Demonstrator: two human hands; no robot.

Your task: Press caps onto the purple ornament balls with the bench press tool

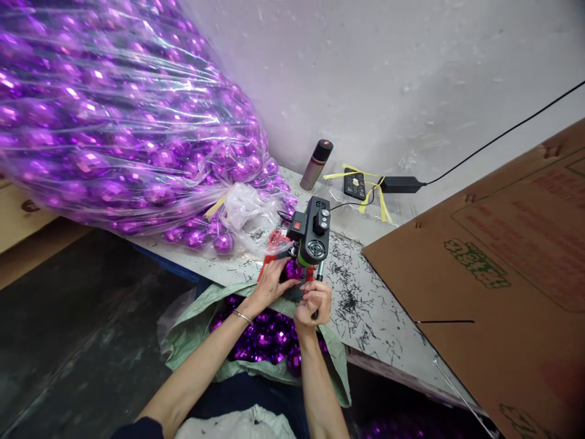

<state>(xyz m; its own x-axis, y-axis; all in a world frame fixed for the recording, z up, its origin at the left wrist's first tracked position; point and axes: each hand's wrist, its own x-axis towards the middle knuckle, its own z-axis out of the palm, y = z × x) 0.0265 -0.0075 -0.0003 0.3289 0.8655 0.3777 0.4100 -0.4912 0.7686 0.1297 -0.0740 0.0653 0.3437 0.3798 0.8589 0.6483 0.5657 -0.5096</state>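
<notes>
A small black bench drill press (pixel 316 227) with a red switch stands on the white table. Under its head sits a shiny purple faceted ball (pixel 293 269), and my left hand (pixel 273 284) is closed around its left side, thumb in front. My right hand (pixel 314 303) is wrapped round the black-gripped lever (pixel 315 314) at the press's right front. Red parts (pixel 277 241) of the press show behind my left fingers. Below both hands, an open pale green sack (pixel 196 326) holds many purple balls (pixel 265 341).
A huge clear bag of purple balls (pixel 137 122) leans over the table's left side. Behind the press are a spray can (pixel 317 164), a black speed controller (pixel 354 184) and a power adapter (pixel 402 185). Dark shavings (pixel 350 296) litter the tabletop (pixel 388 335). A cardboard box (pixel 493 274) stands right.
</notes>
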